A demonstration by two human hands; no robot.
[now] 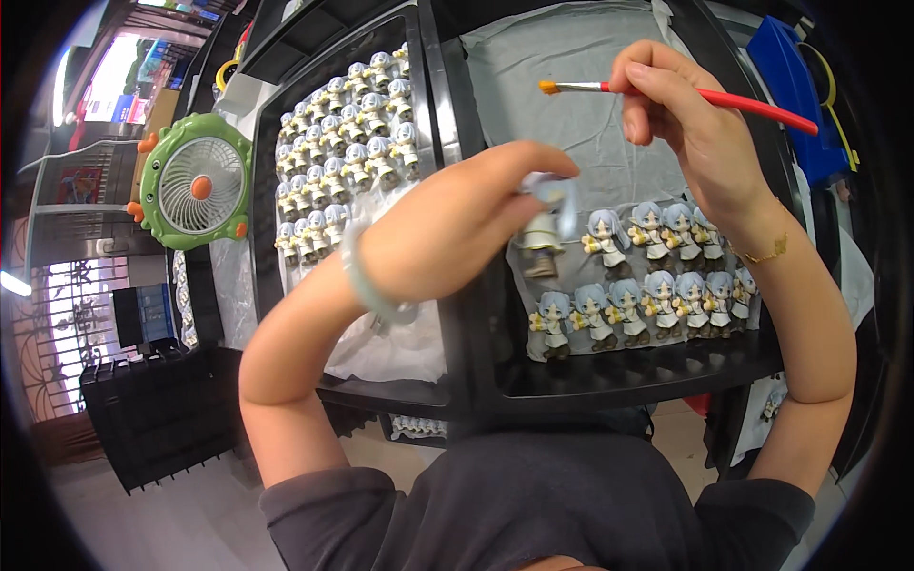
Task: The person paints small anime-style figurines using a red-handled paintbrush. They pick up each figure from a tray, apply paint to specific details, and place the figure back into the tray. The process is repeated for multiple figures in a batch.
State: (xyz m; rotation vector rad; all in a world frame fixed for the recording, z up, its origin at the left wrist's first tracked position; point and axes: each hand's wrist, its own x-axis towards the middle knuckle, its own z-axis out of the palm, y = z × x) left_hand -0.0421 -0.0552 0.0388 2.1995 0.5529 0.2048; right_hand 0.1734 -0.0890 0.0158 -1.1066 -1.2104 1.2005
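My left hand is closed around the head of a small figurine with pale blue hair and a white outfit, blurred and partly hidden by my fingers. It hangs over the left end of the right-hand tray. Up and to the right, my right hand grips a paintbrush with a red handle and orange bristles. The brush lies nearly level, bristles pointing left, apart from the figurine. Below both hands, matching figurines stand in two rows along the near side of the black right tray.
A second black tray on the left holds several rows of similar figurines and crumpled white plastic. Farther left stands a green animal-shaped fan. Grey sheeting lines the right tray. A blue bin sits far right.
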